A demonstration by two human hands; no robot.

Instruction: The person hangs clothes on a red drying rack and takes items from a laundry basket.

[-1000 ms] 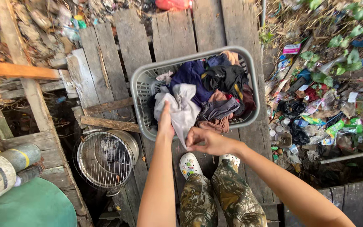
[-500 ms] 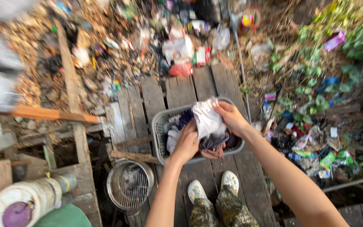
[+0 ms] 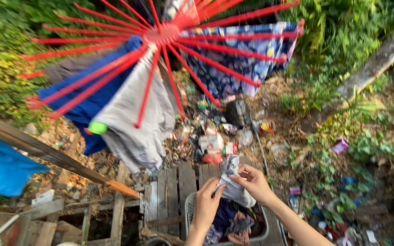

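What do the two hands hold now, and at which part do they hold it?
Both the left hand and the right hand grip a pale cloth near its top, above the basket.

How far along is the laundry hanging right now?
Done: a grey garment, a blue one and a patterned blue cloth hang on the red spoked rack. In hand: left hand and right hand hold a white garment. Left: more clothes in the basket.

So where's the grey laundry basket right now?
In the head view, the grey laundry basket sits bottom centre on the wooden planks, under both hands gripping a pale cloth.
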